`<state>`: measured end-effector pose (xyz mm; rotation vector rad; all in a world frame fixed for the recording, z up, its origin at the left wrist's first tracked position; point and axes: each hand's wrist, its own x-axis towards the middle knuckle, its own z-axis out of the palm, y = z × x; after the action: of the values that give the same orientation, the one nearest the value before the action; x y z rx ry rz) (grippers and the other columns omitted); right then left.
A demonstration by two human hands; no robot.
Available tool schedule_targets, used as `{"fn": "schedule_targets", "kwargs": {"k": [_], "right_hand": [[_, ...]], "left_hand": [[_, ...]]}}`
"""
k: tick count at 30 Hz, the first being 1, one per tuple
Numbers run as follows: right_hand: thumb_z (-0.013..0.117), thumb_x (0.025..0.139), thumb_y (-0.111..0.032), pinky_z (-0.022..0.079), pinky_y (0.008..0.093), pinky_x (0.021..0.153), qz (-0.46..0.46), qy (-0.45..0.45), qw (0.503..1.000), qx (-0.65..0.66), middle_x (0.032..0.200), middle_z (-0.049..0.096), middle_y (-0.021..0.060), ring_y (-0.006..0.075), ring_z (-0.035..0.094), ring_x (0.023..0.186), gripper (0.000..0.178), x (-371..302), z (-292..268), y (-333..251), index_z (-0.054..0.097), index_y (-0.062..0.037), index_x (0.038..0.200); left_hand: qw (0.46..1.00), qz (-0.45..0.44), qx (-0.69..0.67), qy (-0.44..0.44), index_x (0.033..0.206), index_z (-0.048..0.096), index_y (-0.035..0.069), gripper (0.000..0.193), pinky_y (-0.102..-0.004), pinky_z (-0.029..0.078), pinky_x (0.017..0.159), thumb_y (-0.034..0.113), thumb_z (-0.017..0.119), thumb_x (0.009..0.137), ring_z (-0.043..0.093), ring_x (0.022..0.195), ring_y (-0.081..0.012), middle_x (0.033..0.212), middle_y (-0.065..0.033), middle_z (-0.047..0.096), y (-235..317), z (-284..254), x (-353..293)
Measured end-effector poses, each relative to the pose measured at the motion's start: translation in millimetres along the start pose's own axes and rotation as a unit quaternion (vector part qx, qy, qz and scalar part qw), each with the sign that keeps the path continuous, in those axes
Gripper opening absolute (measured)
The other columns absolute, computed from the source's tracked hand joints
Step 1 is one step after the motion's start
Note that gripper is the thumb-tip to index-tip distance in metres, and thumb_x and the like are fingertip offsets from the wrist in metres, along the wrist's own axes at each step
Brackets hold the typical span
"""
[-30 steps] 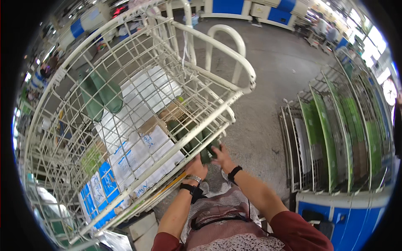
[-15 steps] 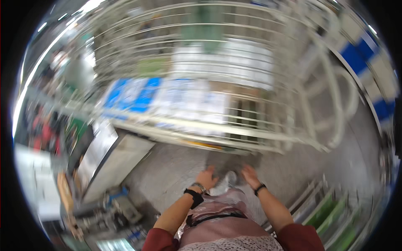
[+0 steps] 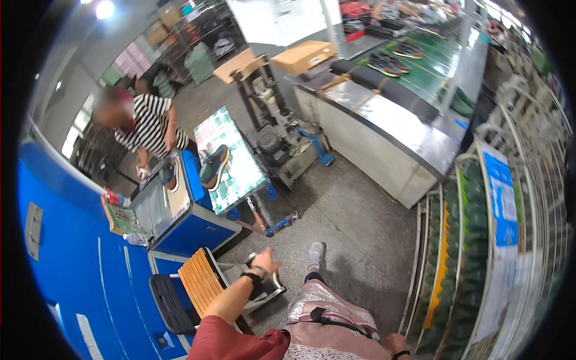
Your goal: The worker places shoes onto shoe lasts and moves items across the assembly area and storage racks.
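My left hand [image 3: 265, 262] is held out in front of me, fingers apart and nothing in them. It hangs over a metal frame [image 3: 281, 288] beside a wooden-slatted chair [image 3: 201, 281]. Low at my right side is my right hand [image 3: 394, 344], partly cut by the lower edge, its fingers not clear. The nearest thing to it is a white wire rack [image 3: 418, 264] holding rows of dark green rounded pieces [image 3: 474, 222]. A blue and white printed sheet [image 3: 500, 198] hangs on the rack. My foot in a grey shoe [image 3: 316, 255] steps forward on the floor.
A person in a striped shirt [image 3: 155, 123] stands behind a blue-sided bench [image 3: 195, 231] with a shoe [image 3: 170, 174]. Another shoe [image 3: 214, 168] lies on a green-patterned table [image 3: 240, 162]. Ahead are a machine [image 3: 270, 147] and a conveyor [image 3: 375, 162] carrying shoes. A blue cabinet [image 3: 78, 252] is at left.
My view has swung away from the wire rack, which now stands at my right. The bench, machine and conveyor have come into view. My hands have moved apart, the right one down to my side.
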<state>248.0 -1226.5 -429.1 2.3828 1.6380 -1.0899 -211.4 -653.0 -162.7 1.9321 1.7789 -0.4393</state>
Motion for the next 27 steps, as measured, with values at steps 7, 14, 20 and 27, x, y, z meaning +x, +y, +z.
{"fn": "schedule_targets", "kwargs": {"k": [7,14,20,27], "right_hand": [[0.056,0.095,-0.011,0.050,0.0276,0.049,0.325,0.114,0.751,0.563,0.087,0.063,0.0120,0.0188,0.062,0.061,0.037,169.6,-273.4,-181.2,0.050,-0.0022,0.131],[0.063,0.092,-0.014,0.058,0.0355,0.062,0.335,0.043,0.785,0.520,0.092,0.070,0.0140,0.0259,0.070,0.071,0.038,181.7,-340.6,-254.0,0.054,0.0010,0.125],[0.061,0.102,-0.021,0.052,0.0408,0.086,0.389,-0.087,0.827,0.397,0.120,0.068,0.0163,0.0303,0.065,0.102,0.047,187.6,-384.1,-301.8,0.052,-0.0002,0.143],[0.062,0.095,-0.020,0.051,0.0332,0.057,0.108,-0.012,0.778,0.619,0.082,0.064,0.0069,0.0195,0.063,0.070,0.017,405.0,-424.1,-256.2,0.063,-0.0102,0.108]], "left_hand": [[0.971,-0.025,-0.035,0.233,0.126,0.054,0.001,0.063,-0.0489,0.052,0.093,0.033,0.078,0.078,0.061,0.111,-0.0399,0.119,-0.0236,0.062,-117.5,-147.3,198.2],[0.901,-0.156,0.003,0.404,0.131,0.051,0.000,0.082,-0.0456,0.051,0.098,0.033,0.089,0.067,0.056,0.122,-0.0386,0.128,-0.0236,0.058,-186.2,-297.0,322.1],[0.932,-0.277,-0.109,0.205,0.120,0.060,-0.001,0.077,-0.0470,0.056,0.094,0.039,0.094,0.064,0.069,0.106,-0.0375,0.116,-0.0243,0.070,-246.7,-311.7,349.5],[0.934,-0.048,-0.272,0.226,0.113,0.069,0.000,0.066,-0.0461,0.056,0.088,0.032,0.092,0.061,0.071,0.095,-0.0399,0.098,-0.0228,0.074,-97.2,-305.4,316.7]]}}
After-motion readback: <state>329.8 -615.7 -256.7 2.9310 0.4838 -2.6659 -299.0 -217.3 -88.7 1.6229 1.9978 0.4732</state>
